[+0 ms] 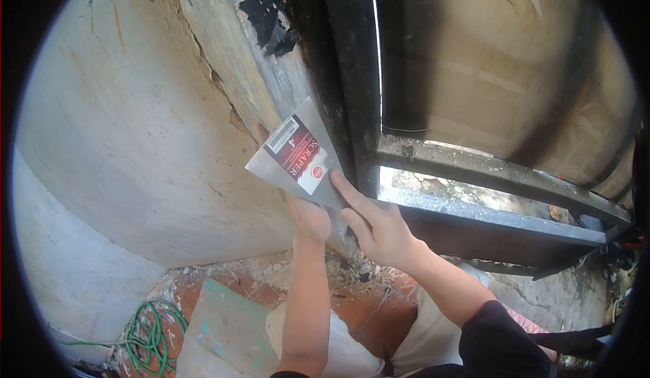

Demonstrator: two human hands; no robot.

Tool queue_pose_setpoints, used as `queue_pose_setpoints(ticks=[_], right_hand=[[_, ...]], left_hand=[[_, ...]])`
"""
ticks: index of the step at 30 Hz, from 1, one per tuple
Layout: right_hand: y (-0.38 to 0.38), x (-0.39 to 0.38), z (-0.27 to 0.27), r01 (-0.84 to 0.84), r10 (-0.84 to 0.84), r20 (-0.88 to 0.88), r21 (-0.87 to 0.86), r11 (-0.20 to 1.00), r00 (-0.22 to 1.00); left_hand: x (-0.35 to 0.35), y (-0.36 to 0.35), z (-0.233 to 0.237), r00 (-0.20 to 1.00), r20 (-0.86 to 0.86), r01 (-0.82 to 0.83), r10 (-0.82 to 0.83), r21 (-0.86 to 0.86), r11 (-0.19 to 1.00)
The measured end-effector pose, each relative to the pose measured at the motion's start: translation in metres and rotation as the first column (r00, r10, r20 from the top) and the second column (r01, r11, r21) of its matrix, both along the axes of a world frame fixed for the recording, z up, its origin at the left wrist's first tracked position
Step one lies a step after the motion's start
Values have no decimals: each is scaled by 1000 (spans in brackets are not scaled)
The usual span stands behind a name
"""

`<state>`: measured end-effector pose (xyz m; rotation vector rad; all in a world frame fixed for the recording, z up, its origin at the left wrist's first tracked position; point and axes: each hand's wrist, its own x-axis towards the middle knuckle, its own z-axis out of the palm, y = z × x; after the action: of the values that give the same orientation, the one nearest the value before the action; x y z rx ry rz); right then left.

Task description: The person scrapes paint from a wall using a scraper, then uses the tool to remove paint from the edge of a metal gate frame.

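While the left hand [309, 221] is closed tight around its low end, the scraper [292, 156] points up the wall [135, 141] beside the dark frame [352, 73]. The right hand [384, 232] is closest to the blade, its fingers [351, 194] straight and pressed flat on the lower right part.

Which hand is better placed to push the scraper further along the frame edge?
Left, probably. The left hand sits behind the scraper blade, apparently around its handle, in line with the blade. The right hand only lays fingertips flat on the blade beside the dark frame.

Red label on scraper blade [298, 156]: "SCRAPER", "4"; barcode beside.
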<state>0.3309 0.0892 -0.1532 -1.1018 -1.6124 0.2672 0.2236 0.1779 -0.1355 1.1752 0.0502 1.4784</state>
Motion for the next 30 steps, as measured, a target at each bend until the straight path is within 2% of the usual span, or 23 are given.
queue_pose_setpoints(ticks=[1, 2, 3, 4, 5, 6, 8, 12, 13, 16, 17, 20, 21, 22, 24, 25, 26, 28, 29, 30], right_hand=[[-1, 2, 6, 6, -6, 2, -18, 1000, 1000], [0, 3, 13, 5, -5, 2, -19, 1000, 1000], [3, 1, 28, 15, -15, -5, -7, 1000, 1000], [2, 1, 39, 22, -22, -12, 0, 1000, 1000], [-1, 0, 45, -26, 15, -106, -102, 994, 994], [-1, 2, 35, -31, 20, -111, -100, 995, 994], [1, 7, -3, -18, 17, -39, -47, 999, 999], [1, 9, 26, -42, 38, -50, -69, 997, 998], [5, 9, 34, -18, 17, -43, -29, 999, 999], [5, 11, 23, -16, 16, -12, -41, 999, 1000], [3, 12, 6, -38, 37, -7, -63, 997, 999], [2, 11, 7, -54, 52, -34, -53, 997, 998], [12, 10, 13, -4, 7, -21, 119, 993, 1000], [2, 13, 40, -5, 4, -15, -128, 992, 1000], [7, 12, 46, -7, 0, -75, -104, 994, 997], [7, 11, 33, -9, 2, -76, -97, 995, 997], [5, 10, 9, -11, 9, -38, -47, 999, 999], [9, 7, 4, -7, 7, 10, 6, 1000, 1000], [12, 9, 5, -28, 28, 0, 18, 999, 1000], [11, 11, 12, -47, 47, -17, 24, 999, 999]], left_hand=[[5, -2, 0, 995, 45, 94, -92, -33, 995], [11, 1, -7, 995, 46, 93, -91, -34, 995], [19, 7, -18, 990, 4, -140, 140, 34, 990], [22, 9, -22, 929, -22, -364, 369, 107, 925], [19, 9, -22, 939, -45, -332, 340, 128, 934], [18, 8, -22, 937, -49, -336, 345, 131, 933], [17, 6, -20, 976, 19, -215, 215, 1, 977], [20, 7, -26, 970, 22, -243, 243, -29, 970], [20, 7, -23, 955, -41, -293, 294, 38, 955], [18, 5, -25, 975, 3, -223, 223, -51, 974], [20, 4, -24, 970, 11, -242, 244, -69, 968], [25, 0, -9, 976, 88, -192, 197, -64, 979], [21, 0, -21, 982, 46, -177, 185, -141, 974], [19, 0, -23, 982, 39, -177, 185, -156, 972], [17, 5, -16, 975, -39, -218, 219, 25, 976], [19, 1, -16, 982, 28, -186, 187, -43, 982], [19, 2, -14, 982, 28, -186, 187, -33, 982], [20, 4, -13, 971, 15, -240, 240, -9, 971], [20, 4, -21, 986, 31, -163, 165, -70, 984], [25, 1, -21, 987, 40, -153, 157, -81, 985]])
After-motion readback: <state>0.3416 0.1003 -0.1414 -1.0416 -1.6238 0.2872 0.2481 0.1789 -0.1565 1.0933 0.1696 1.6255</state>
